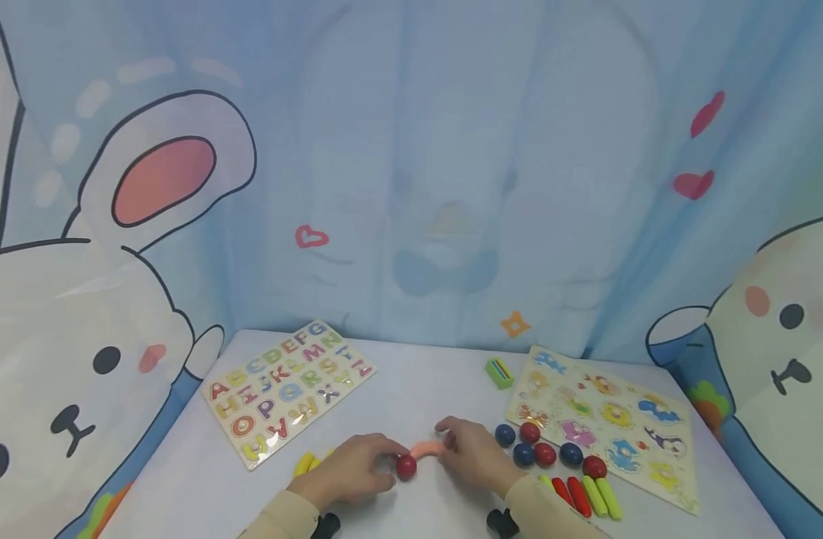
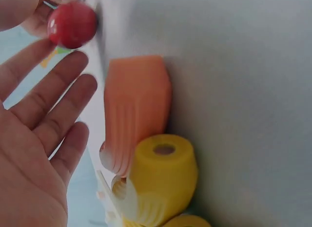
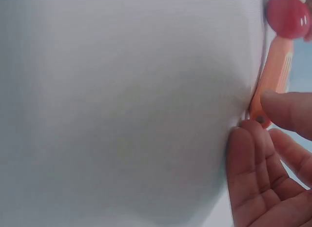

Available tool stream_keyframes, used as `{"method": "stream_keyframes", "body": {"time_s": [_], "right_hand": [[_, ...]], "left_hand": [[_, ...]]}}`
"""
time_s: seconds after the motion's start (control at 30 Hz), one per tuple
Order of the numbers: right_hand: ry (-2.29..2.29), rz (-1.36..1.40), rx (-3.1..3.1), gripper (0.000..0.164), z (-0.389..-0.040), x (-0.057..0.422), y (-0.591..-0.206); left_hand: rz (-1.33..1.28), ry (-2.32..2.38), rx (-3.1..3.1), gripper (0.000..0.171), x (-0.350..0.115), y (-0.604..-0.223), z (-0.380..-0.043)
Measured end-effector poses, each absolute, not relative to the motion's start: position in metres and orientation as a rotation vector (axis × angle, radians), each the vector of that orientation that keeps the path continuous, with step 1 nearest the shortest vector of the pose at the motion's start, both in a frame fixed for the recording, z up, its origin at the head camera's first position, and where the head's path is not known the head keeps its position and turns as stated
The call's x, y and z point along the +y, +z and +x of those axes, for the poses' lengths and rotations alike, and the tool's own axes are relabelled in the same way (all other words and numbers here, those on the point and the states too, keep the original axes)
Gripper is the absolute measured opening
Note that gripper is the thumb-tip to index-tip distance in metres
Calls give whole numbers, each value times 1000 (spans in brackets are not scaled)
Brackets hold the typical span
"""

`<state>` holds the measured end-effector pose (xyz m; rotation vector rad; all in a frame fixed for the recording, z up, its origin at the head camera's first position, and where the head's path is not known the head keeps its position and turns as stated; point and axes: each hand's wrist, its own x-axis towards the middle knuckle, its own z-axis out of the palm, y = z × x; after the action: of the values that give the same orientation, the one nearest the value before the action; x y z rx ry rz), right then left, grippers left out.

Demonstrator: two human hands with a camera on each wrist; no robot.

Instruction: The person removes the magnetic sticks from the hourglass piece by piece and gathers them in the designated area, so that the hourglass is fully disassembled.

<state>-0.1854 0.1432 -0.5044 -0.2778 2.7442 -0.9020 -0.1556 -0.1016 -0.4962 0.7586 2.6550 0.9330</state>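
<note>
My left hand (image 1: 357, 468) pinches a shiny red ball (image 1: 406, 467) between thumb and forefinger; its other fingers are spread in the left wrist view. Facing it, my right hand (image 1: 475, 453) grips one end of a curved orange toy stick (image 1: 427, 449) between thumb and fingers. That stick's far end meets the red ball (image 3: 287, 16), and a small hole shows in its near end. Beside my left palm lie another grooved orange stick (image 2: 136, 100) and yellow sticks (image 2: 168, 176); in the head view the yellow sticks (image 1: 304, 464) are partly hidden by that hand.
Blue and red balls (image 1: 544, 454) sit right of my right hand. Green and red sticks (image 1: 578, 495) lie nearer, beside that forearm. An alphabet board (image 1: 286, 389) stands left, a picture puzzle board (image 1: 606, 419) right, and a small striped green block (image 1: 499, 373) behind. A printed curtain (image 1: 445, 187) hangs beyond.
</note>
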Motion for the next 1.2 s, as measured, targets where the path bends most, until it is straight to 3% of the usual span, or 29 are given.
{"method": "stream_keyframes", "body": {"time_s": [0.2,0.43,0.67,0.9,1.2], "right_hand": [[-1006,-443,2704,25,-190,138,-507],[-1017,-454,2622,23,-190,136,-506],[-1067,-407,2605,29,-191,136,-508],[-1321,-455,2417,46,-190,138,-511],[-1385,-466,2268,51,-182,138,-507]], "left_hand": [[769,900,2654,42,-100,-503,-154],[757,849,2692,46,-98,-506,-152],[752,908,2652,43,-96,-505,-151],[729,911,2719,42,-95,-505,-152],[749,796,2761,24,-93,-506,-155]]}}
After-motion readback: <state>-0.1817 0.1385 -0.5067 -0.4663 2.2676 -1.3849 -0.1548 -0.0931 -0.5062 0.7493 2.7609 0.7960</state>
